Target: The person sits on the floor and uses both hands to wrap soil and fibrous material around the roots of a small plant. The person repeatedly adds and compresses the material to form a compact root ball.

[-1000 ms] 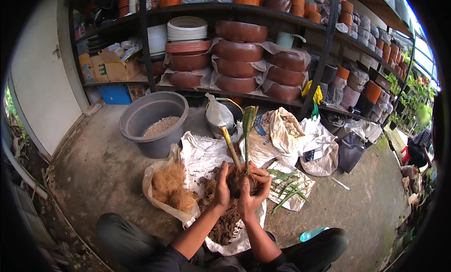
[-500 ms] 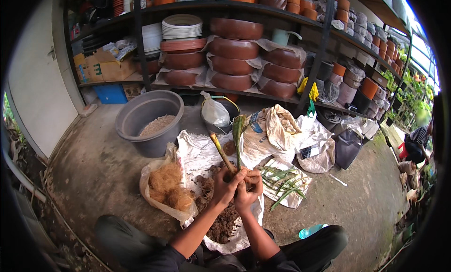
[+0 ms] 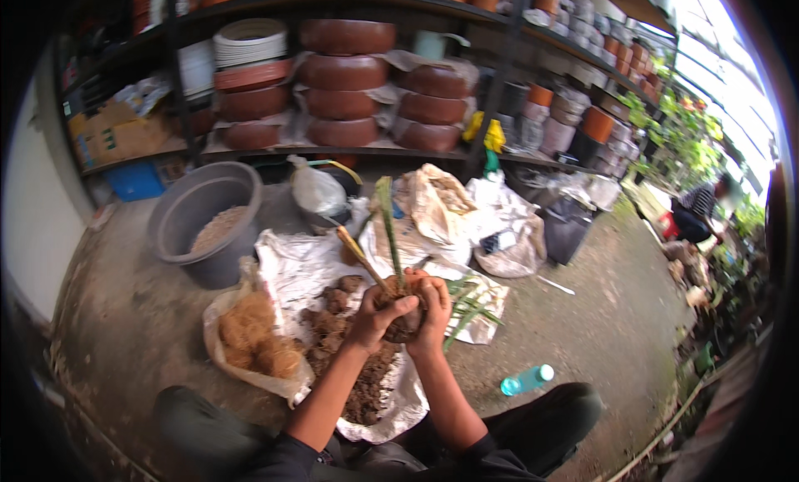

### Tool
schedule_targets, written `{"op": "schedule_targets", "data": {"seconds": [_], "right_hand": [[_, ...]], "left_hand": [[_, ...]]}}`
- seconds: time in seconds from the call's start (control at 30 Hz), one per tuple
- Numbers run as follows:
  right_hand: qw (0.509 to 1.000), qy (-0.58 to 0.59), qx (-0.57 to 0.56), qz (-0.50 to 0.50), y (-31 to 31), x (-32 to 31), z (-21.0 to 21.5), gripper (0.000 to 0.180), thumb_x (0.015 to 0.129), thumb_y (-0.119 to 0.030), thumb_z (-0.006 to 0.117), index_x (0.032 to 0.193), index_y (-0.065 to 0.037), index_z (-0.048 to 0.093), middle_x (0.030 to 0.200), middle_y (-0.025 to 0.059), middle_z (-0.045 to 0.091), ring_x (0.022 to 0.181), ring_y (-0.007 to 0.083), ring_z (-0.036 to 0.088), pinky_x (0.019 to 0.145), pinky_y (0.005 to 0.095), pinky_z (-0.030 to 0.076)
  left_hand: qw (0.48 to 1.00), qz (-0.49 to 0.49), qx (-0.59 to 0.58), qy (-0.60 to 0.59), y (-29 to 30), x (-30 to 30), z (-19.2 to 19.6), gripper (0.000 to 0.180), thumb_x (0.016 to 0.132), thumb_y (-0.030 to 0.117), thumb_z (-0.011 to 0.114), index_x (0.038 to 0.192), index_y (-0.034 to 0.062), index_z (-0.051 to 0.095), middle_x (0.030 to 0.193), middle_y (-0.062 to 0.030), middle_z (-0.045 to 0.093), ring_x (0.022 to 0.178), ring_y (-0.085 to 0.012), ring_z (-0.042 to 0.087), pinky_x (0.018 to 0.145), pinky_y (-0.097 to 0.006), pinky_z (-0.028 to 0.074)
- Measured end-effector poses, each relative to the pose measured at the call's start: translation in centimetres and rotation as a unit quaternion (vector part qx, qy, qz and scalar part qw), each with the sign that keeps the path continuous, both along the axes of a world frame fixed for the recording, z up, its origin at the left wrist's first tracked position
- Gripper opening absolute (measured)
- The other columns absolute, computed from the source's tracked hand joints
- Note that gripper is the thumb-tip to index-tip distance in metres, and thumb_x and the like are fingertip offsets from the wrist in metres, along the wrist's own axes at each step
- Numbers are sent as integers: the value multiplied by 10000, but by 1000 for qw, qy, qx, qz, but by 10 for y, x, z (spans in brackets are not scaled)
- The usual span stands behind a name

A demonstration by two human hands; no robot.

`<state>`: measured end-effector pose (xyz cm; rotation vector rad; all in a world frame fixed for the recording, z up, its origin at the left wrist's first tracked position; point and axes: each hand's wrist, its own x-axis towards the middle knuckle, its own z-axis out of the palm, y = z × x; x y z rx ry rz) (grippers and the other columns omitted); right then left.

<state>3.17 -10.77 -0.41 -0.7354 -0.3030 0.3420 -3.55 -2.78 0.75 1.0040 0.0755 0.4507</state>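
Looking down from the head camera, I see my left hand point(image 3: 376, 311) and my right hand point(image 3: 431, 303) pressed together around a dark brown clump of planting fibre point(image 3: 403, 314), fingers of both curled tight on it. Out of the clump rise a green plant stalk point(image 3: 387, 224) and a tan stick point(image 3: 359, 257), both tilted slightly left. The clump sits above a crumpled white sack point(image 3: 291, 270) spread on the concrete floor, which carries a heap of brown husk chunks point(image 3: 337, 303). Just left of that lies an open bag of pale coconut fibre point(image 3: 254, 336). Farther left stands a grey tub point(image 3: 204, 220) holding light granules. A small teal bottle point(image 3: 526, 380) lies right of my right forearm. Shelves of brown clay pots point(image 3: 345, 70) fill the background.
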Motion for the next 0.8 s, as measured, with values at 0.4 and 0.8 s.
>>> {"op": "schedule_targets", "data": {"seconds": [0.4, 0.8], "right_hand": [[872, -417, -116, -227, -69, 22, 2, 375, 859, -332, 638, 977, 23, 607, 1080, 181, 598, 1192, 359, 531, 1040, 481, 385], [808, -430, -79, -395, -94, 32, -12, 187, 824, -116, 633, 916, 15, 537, 960, 153, 554, 1056, 344, 582, 940, 466, 468]], "left_hand": [[950, -131, -280, -41, -61, 66, -23, 283, 877, 308, 512, 989, 62, 595, 940, -29, 620, 840, -166, 634, 764, -309, 527], [984, -84, -156, 7, -107, 70, 3, 64, 828, 92, 534, 821, 47, 578, 808, -1, 553, 696, -104, 547, 643, -261, 480]]}}
